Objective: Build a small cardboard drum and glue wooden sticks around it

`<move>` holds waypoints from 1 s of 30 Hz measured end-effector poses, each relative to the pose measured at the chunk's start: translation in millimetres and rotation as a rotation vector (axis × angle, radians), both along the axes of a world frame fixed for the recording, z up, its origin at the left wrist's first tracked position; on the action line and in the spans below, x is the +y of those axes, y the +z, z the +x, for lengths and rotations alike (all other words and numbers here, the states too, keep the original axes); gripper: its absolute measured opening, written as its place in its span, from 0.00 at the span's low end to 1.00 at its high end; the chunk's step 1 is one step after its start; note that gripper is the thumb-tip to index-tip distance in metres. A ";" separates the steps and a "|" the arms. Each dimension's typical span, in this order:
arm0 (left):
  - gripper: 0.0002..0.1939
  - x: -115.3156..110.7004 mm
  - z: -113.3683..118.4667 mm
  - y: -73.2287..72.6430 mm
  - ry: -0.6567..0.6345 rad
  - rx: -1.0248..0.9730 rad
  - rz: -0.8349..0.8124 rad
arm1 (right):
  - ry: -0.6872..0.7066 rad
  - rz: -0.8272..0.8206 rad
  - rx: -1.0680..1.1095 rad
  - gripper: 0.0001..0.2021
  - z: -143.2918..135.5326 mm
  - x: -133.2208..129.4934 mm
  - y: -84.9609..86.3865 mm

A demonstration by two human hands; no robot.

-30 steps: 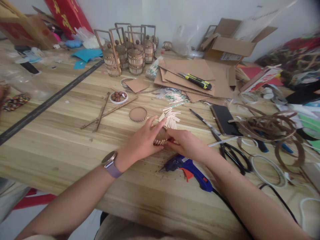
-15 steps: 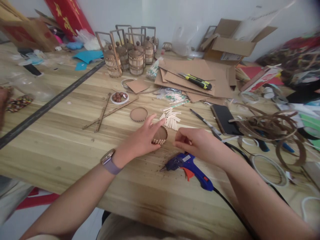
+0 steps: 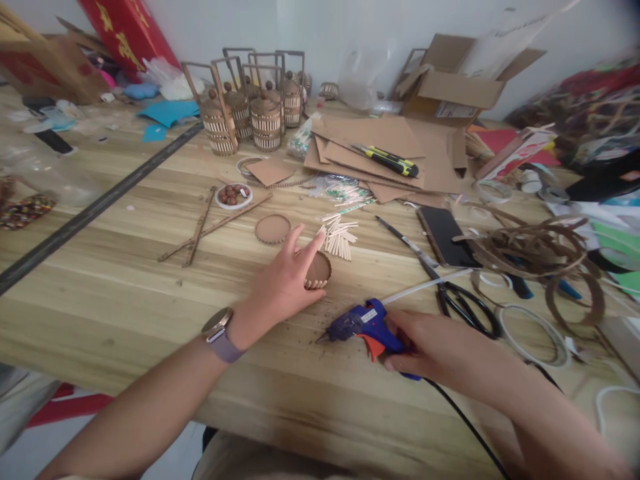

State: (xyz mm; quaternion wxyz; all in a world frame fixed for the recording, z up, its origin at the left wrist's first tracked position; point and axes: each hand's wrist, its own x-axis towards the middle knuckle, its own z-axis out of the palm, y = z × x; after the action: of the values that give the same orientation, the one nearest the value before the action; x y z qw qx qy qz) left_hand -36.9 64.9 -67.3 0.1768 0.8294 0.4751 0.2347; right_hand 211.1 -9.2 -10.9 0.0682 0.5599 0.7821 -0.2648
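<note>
My left hand (image 3: pixel 280 280) is spread over a small round cardboard tray (image 3: pixel 319 270) with short sticks along its near rim. The thumb lies by the near edge and the forefinger reaches past the far side; I cannot tell whether they press on it. My right hand (image 3: pixel 425 340) is closed around the handle of a blue hot glue gun (image 3: pixel 370 320), which lies on its side with the nozzle to the left. Just beyond the tray is a loose pile of short pale sticks (image 3: pixel 340 238). Another round cardboard tray (image 3: pixel 273 229) lies farther left.
Black scissors (image 3: pixel 467 307), a phone (image 3: pixel 447 235) and coiled brown strips (image 3: pixel 530 247) lie to the right. Cardboard sheets with utility knives (image 3: pixel 387 160) are behind. Small handled baskets (image 3: pixel 266 123) stand at the back. A bowl of brown beads (image 3: pixel 234 195) sits left of centre.
My right hand has moved down and right from above the glue gun and closed on its handle. My left hand stays over the tray, its fingers slightly more spread.
</note>
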 end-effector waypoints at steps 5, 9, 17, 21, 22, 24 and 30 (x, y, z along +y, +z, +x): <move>0.46 -1.0 2.0 -0.8 0.012 0.012 0.029 | -0.032 0.001 -0.037 0.04 -4.7 -0.2 -7.4; 0.47 -0.2 1.0 -3.2 -0.014 0.003 0.064 | -0.092 0.030 0.072 0.05 -0.4 -0.7 -4.6; 0.48 2.0 1.8 -4.6 -0.015 0.018 0.055 | -0.238 0.228 0.242 0.06 9.5 -0.7 12.9; 0.48 2.5 1.5 -4.1 -0.013 0.026 0.034 | -0.279 0.268 0.307 0.14 14.9 -2.4 14.0; 0.47 2.6 1.3 -4.1 -0.017 0.024 0.035 | -0.296 0.273 0.348 0.14 14.8 -2.2 13.0; 0.47 2.6 0.8 -4.2 -0.023 0.021 0.040 | -0.360 0.280 0.436 0.14 13.4 -0.9 8.9; 0.49 2.8 -0.5 -5.0 -0.019 0.028 0.049 | -0.492 0.068 0.619 0.14 8.0 5.4 -15.3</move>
State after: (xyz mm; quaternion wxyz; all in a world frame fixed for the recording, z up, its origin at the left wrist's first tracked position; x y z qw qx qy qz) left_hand -37.3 67.7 -72.3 0.1520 0.8412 0.4635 0.2332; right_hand 219.2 -3.8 -26.3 -0.2546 0.6262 0.6167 -0.4034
